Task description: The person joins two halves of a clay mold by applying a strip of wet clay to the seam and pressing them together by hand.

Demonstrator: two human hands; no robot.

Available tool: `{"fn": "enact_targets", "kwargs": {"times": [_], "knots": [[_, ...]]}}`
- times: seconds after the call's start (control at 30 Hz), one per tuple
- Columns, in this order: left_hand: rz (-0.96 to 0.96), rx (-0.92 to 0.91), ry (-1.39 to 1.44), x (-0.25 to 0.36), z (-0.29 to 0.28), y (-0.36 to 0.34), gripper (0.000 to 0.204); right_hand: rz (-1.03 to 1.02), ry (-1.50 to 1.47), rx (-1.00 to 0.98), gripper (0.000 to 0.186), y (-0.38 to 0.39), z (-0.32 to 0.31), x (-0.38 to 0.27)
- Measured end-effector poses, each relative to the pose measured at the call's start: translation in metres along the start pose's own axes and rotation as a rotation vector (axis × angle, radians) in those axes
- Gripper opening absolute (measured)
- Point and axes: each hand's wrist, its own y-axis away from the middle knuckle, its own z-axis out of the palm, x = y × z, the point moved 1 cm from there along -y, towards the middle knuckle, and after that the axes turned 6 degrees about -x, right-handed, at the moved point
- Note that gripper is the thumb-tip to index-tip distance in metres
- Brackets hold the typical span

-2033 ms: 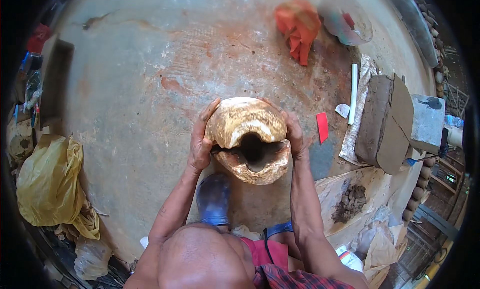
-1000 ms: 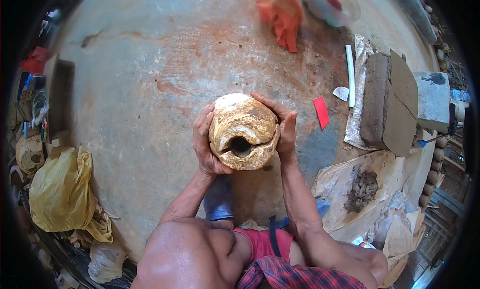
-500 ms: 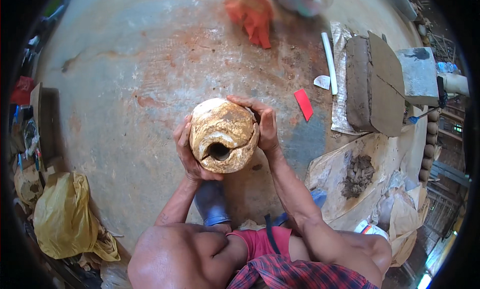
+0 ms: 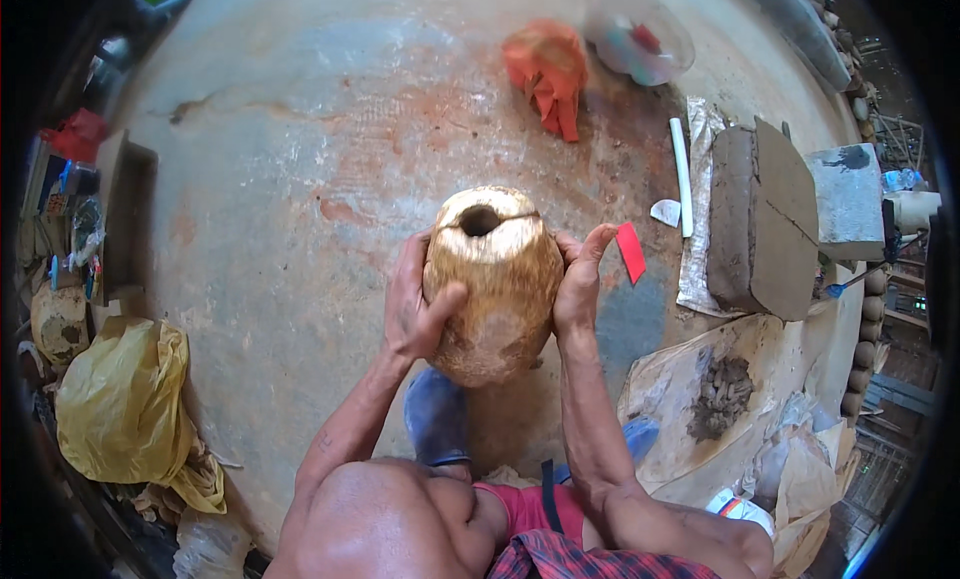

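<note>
Between my two hands is a rounded, brown and whitish mould [image 4: 495, 299], probably plaster, held off the floor in front of me. It has a dark round hole at its far, upper end, and a seam line runs out from the hole on both sides. My left hand [image 4: 415, 304] wraps its left side, with the thumb lying across the front. On the right side my right hand [image 4: 580, 284] presses against the mould, its thumb sticking up and outward. The fingers of both hands are partly hidden behind the mould.
On the right are a large grey clay block [image 4: 760, 219], a white tube [image 4: 682, 177], a red flat piece [image 4: 630, 252] and a sheet with clay scraps [image 4: 722, 394]. An orange cloth [image 4: 548, 74] and clear plastic basin [image 4: 645, 39] lie farther off; a yellow bag [image 4: 115, 404] sits left.
The mould has been tipped over, so its hole has gone from the near side to the far upper end. Both hands have shifted their grip on its sides.
</note>
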Motion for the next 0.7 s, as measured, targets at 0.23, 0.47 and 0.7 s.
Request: {"fn": "enact_targets", "kwargs": {"times": [0.23, 0.47, 0.7], "knots": [[-0.497, -0.265, 0.029, 0.019, 0.006, -0.1, 0.084, 0.102, 0.433, 0.211, 0.129, -0.087, -0.016, -0.033], [-0.626, -0.398, 0.135, -0.016, 0.005, -0.145, 0.068, 0.126, 0.63, 0.115, 0.122, -0.154, -0.004, -0.041], [-0.684, -0.39, 0.353, -0.017, 0.011, -0.15, 0.057, 0.124, 0.774, 0.075, 0.115, -0.171, -0.005, -0.036]]}}
